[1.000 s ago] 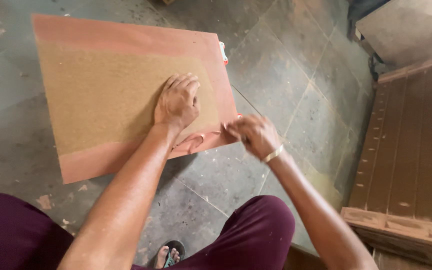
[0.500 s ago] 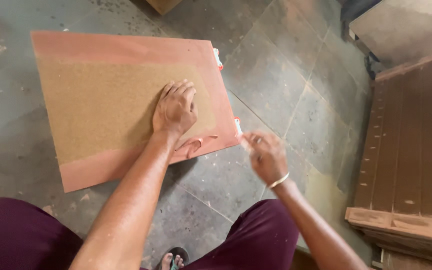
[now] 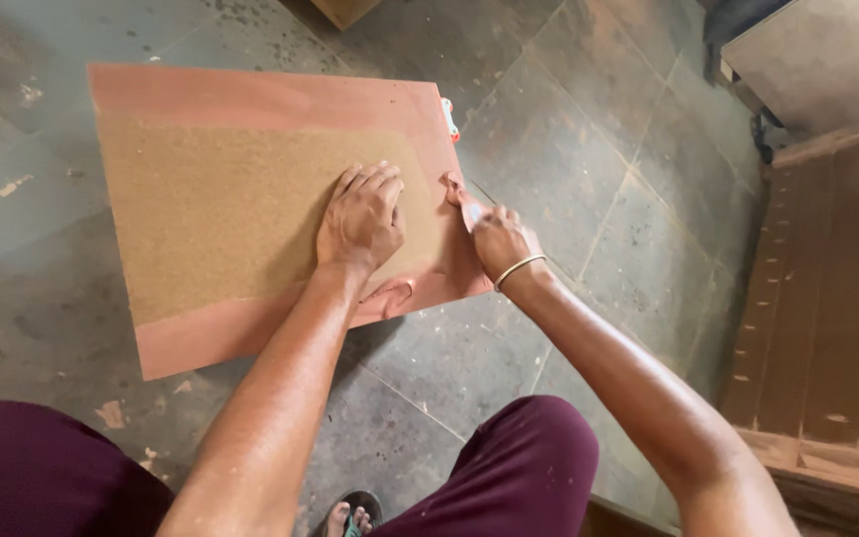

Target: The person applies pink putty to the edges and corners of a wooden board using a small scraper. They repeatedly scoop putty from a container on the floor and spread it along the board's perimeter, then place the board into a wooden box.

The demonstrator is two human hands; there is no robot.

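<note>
Head view looks down on a board (image 3: 251, 199) lying flat on the tiled floor (image 3: 569, 129), pink along its edges with a rough brown patch across the middle. Left hand (image 3: 362, 219) rests palm-down on the brown area near the right side, fingers spread slightly and pressing it in place, gripping nothing. Right hand (image 3: 501, 244) sits at the board's right edge, its grip closed in a pinch on a small pale scraper (image 3: 469, 211) whose tip touches the pink border. A small white and red object (image 3: 448, 118) lies just beside the board's upper right corner; I cannot tell what it is. Wooden crate (image 3: 827, 328) stands well apart to the right. The board looks stiff, thin and fairly light, likely to slide on the smooth tiles unless pressed down; its bare edges seem the best place to take hold, since the brown middle looks gritty.
</note>
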